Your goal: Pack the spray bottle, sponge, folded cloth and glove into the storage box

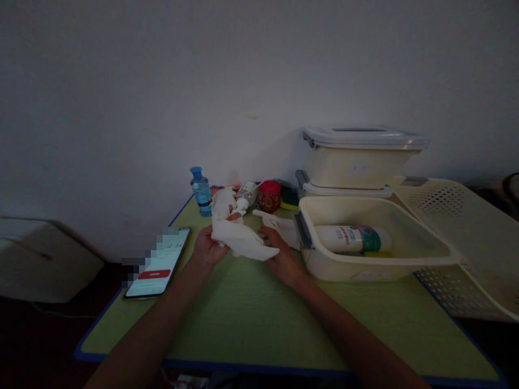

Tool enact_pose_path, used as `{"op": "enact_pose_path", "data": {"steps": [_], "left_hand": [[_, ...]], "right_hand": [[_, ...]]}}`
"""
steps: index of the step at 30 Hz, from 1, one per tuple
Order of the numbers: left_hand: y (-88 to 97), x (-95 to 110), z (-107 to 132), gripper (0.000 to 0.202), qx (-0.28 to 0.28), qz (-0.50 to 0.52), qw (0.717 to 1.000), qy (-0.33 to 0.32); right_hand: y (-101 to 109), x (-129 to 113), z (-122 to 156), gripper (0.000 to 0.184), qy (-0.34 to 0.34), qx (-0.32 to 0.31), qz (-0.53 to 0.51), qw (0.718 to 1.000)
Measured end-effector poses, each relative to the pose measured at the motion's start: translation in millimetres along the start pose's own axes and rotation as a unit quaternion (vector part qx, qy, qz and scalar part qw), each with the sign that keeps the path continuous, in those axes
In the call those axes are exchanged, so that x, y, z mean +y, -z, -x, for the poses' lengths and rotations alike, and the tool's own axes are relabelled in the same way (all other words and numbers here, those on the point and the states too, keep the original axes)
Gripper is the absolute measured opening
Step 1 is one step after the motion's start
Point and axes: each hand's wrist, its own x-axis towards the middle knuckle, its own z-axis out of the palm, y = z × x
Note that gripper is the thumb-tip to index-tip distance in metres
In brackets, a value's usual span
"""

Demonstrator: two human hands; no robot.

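Note:
My left hand and my right hand both grip a white glove just above the green table. The left fingers curl round its left end; the right hand pinches its right end. More white gloves lie piled behind it, and another white glove lies flat to the right, next to an open cream bin.
A phone with a lit screen lies at the table's left edge. A blue bottle, a spray bottle and a red jar stand at the back. The bin holds a white bottle. Lidded boxes and a perforated basket stand at right.

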Motion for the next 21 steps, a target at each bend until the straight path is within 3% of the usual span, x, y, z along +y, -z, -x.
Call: {"op": "enact_pose_path", "data": {"steps": [3, 6, 9, 13, 15, 20, 21], "left_hand": [[-4.0, -0.4, -1.6, 0.022, -0.022, -0.005, 1.0, -0.002], [-2.6, -0.5, -8.6, 0.031, -0.012, -0.039, 0.998, -0.045], [4.8, -0.8, -17.5, 0.033, 0.07, -0.113, 0.986, -0.099], [12.2, 0.7, -22.4, 0.023, 0.198, -0.224, 0.94, -0.163], [13.5, 2.2, -21.8, 0.019, 0.222, -0.24, 0.929, -0.172], [18.2, 2.1, -23.5, 0.025, 0.205, -0.207, 0.935, -0.204], [19.4, 1.3, -24.7, 0.026, 0.202, -0.193, 0.937, -0.209]], "right_hand": [[1.7, -10.6, 0.5, 0.038, 0.004, -0.008, -0.122, 0.993], [2.8, -17.1, 0.3, 0.018, -0.045, -0.036, -0.247, 0.967], [2.0, -17.7, -0.4, 0.023, -0.081, -0.071, -0.291, 0.951], [-1.2, -14.8, -2.0, 0.032, -0.119, -0.079, -0.326, 0.934], [-3.0, -13.3, -2.3, 0.034, -0.145, -0.066, -0.342, 0.926], [-6.9, -6.5, -3.6, 0.02, -0.206, 0.017, -0.333, 0.92], [-7.0, -4.5, -4.2, 0.024, -0.216, 0.042, -0.318, 0.922]]}}
